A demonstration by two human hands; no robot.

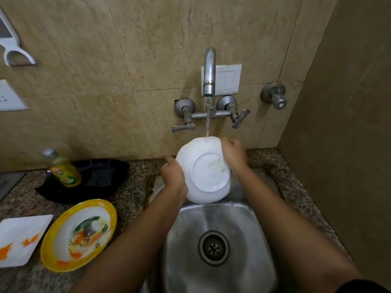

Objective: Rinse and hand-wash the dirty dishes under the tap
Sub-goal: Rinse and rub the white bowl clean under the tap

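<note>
A white plate (203, 182) is held tilted over the steel sink (249, 240), its underside facing me. Water runs from the tap (209, 70) onto the plate's top rim. My left hand (173, 174) grips the plate's left edge. My right hand (232, 153) grips the upper right edge, its fingers curled behind the rim. A pale smear shows on the plate's base.
On the granite counter at the left lie a yellow-rimmed plate (79, 234) with food scraps and a square white plate (19, 240) with orange smears. A dish soap bottle (62, 168) stands in a black tray (101, 178). The tap's two lever handles (183, 127) stick out below the spout.
</note>
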